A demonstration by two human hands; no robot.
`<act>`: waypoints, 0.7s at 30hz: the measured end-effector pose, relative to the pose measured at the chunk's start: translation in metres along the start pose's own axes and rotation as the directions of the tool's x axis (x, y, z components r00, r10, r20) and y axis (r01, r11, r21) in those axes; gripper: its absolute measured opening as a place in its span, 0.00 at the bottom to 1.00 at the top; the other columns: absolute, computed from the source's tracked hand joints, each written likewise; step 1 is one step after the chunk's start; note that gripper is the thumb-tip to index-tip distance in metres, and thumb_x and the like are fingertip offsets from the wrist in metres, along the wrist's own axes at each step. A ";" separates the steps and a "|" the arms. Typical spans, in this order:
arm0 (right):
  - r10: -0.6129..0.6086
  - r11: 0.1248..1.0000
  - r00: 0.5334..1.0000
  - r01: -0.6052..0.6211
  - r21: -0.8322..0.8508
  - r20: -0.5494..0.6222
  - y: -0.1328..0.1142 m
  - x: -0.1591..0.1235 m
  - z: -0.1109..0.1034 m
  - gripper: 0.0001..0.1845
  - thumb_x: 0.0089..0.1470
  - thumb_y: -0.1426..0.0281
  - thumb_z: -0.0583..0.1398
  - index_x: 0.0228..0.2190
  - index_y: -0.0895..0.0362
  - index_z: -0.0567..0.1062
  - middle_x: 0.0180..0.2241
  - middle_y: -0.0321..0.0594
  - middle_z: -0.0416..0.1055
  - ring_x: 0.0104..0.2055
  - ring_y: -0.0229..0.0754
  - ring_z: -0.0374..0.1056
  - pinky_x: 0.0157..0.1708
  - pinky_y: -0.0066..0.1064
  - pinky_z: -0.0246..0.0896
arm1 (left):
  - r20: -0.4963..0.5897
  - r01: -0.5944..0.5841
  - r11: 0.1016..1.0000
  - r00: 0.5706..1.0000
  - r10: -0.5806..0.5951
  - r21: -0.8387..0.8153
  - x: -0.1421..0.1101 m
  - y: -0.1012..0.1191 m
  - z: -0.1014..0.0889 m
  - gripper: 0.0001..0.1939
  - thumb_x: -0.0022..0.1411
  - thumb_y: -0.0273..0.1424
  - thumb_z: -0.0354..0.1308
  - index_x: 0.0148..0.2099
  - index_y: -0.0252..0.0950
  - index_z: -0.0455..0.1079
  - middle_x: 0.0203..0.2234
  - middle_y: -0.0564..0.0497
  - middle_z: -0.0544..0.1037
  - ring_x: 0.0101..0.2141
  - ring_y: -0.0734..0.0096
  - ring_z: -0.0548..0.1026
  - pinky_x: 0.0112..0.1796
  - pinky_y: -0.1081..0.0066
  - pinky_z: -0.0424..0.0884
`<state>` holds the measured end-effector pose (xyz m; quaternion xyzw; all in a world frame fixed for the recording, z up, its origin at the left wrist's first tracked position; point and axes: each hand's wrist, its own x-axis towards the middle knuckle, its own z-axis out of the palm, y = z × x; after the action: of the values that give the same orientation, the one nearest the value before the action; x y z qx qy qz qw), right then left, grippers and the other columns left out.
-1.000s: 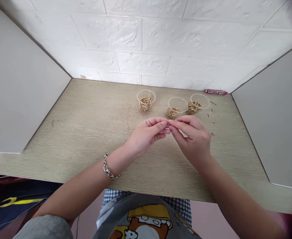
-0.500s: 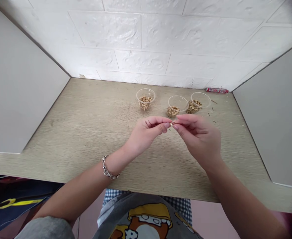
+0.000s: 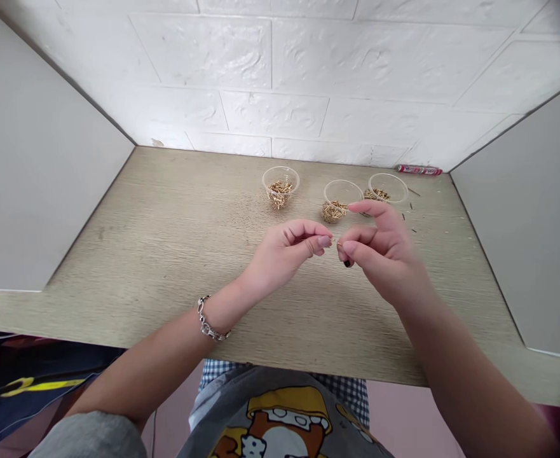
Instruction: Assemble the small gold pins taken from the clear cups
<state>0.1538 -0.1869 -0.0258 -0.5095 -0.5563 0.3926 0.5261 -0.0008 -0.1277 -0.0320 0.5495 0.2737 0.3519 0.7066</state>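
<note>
One tiny gold pin point(image 3: 332, 240) shows pinched in your left hand point(image 3: 282, 257) above the counter point(image 3: 165, 248), near your right hand point(image 3: 388, 257), whose hold is unclear, and a slackened pinch could drop it.

Red tube point(image 3: 419, 170) lies along white wall point(image 3: 203, 54), near grey panel point(image 3: 530, 222)
</note>
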 end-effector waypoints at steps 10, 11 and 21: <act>0.015 1.000 1.000 -0.016 -0.023 -0.022 0.001 0.000 0.002 0.18 0.48 0.73 0.57 0.42 0.49 0.62 0.20 0.27 0.66 0.21 0.35 0.63 0.20 0.28 0.60 | 0.019 -0.002 1.000 1.000 0.002 0.011 -0.001 0.000 0.001 0.04 0.54 0.30 0.59 0.30 0.34 0.70 0.22 0.55 0.70 0.26 0.80 0.65 0.32 0.75 0.63; 0.015 1.000 1.000 -0.015 -0.021 -0.026 0.001 0.000 0.002 0.18 0.48 0.73 0.57 0.42 0.49 0.62 0.19 0.27 0.66 0.21 0.35 0.63 0.20 0.28 0.60 | 0.020 -0.002 1.000 1.000 0.002 0.012 -0.001 0.000 0.001 0.04 0.54 0.30 0.59 0.30 0.34 0.70 0.22 0.55 0.70 0.26 0.80 0.65 0.32 0.75 0.63; 0.043 0.997 0.999 -0.044 -0.060 -0.020 0.001 0.001 0.001 0.18 0.48 0.73 0.57 0.42 0.49 0.62 0.19 0.27 0.65 0.19 0.34 0.60 0.17 0.27 0.56 | 0.008 -0.005 0.999 1.000 0.005 0.047 0.000 0.000 0.001 0.04 0.54 0.29 0.59 0.29 0.33 0.70 0.22 0.55 0.71 0.26 0.80 0.66 0.31 0.76 0.64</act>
<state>0.1528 -0.1855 -0.0270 -0.5408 -0.5520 0.3820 0.5069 -0.0005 -0.1282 -0.0321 0.5680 0.2778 0.3452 0.6936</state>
